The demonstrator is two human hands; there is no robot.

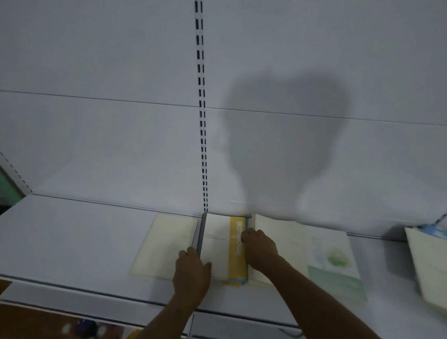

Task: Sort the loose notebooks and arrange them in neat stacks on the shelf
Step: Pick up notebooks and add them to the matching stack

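a: where are my fingers right now?

b: your left hand [191, 274] lies at the near left corner of the middle stack [223, 249], fingers curled over its left edge and thumb on the white cover, so it grips that corner. your right hand [259, 249] sits at the stack's right side, fingers bent down against the yellow band. whether they pinch the edge or only press it, i cannot tell.

a: and the notebooks themselves?

b: the stack lies flat on the shelf [71, 239], just right of the seam where two shelf panels meet. a cream notebook [165, 246] lies flat just to its left. a green notebook [334, 263] lies to the right with a pale one [278, 239] across its left part, under your right wrist. a loose pile [434, 268] sits well apart at the far right, askew.

a: how will they handle?

b: my guess is light, thin and floppy, with smooth covers that slide on each other. take the stack by both long edges and square it, rather than lifting from one corner.

a: what's around me?

b: a smooth white shelf, a white back panel [92, 84] with a slotted upright [202, 111], and your shadow on it. the light is dim.
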